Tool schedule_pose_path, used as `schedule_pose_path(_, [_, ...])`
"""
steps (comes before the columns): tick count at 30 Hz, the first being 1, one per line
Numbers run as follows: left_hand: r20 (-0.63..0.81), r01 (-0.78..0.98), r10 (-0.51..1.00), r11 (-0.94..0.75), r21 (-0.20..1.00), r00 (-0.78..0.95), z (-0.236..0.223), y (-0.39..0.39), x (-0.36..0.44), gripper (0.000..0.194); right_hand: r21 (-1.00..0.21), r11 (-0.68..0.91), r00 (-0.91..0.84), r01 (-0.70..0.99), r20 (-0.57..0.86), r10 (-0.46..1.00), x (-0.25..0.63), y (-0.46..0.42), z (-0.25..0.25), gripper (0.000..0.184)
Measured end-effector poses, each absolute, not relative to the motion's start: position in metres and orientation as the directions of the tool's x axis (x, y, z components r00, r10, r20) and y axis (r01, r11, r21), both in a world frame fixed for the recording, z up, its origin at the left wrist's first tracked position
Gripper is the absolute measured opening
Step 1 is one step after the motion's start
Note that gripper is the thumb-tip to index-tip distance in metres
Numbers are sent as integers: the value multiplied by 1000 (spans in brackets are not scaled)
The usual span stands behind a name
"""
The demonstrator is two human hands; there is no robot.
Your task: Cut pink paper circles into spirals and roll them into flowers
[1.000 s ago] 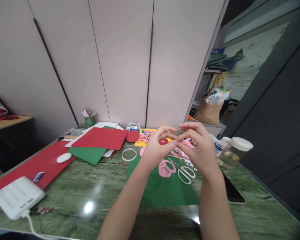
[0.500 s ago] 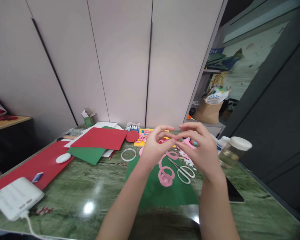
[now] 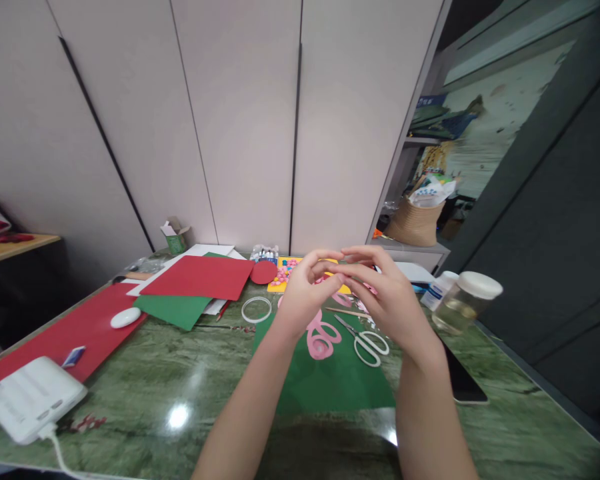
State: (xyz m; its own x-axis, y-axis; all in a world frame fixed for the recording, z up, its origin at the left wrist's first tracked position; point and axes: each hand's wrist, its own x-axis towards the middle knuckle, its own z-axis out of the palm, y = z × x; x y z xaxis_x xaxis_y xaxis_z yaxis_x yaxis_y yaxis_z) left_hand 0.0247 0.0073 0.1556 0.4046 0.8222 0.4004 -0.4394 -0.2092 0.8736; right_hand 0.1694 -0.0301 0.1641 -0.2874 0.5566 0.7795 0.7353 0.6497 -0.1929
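Both hands have drifted toward the tabletop's far edge; left hand [image 3: 303,293] and right hand [image 3: 387,300] meet fingertip to fingertip above the green sheet [image 3: 330,377], pinching something too small to tell; pink paper coil [image 3: 321,335] dangles beneath; scissors [image 3: 367,340] lie alongside.

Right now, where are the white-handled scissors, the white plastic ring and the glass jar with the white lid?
white-handled scissors [image 3: 366,341], head view, on a handle loop.
white plastic ring [image 3: 245,305], head view, on its left rim.
glass jar with the white lid [image 3: 460,308], head view, on the glass body.
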Motion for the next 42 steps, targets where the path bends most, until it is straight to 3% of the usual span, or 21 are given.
schedule_pose_path(8, [403, -439, 808, -203, 875, 430, 153, 8, 24, 25, -159, 610, -175, 776, 875, 452, 168, -29, 164, 17])
schedule_pose_path(13, [400, -428, 799, -200, 881, 450, 154, 5, 24, 25, -193, 601, -135, 775, 880, 456, 167, -30, 164, 11])
schedule_pose_path(22, [415, -386, 789, -246, 889, 453, 154, 4, 27, 26, -221, 590, -113, 776, 872, 476, 165, -29, 165, 17])
schedule_pose_path(30, [397, -459, 817, -187, 869, 418, 154, 6, 24, 29, -190, 604, -124, 774, 890, 439, 168, -31, 165, 10])
schedule_pose_path(42, [386, -474, 825, -166, 865, 414, 154, 8, 22, 29, -173, 651, -223, 739, 849, 478, 168, -29, 164, 26])
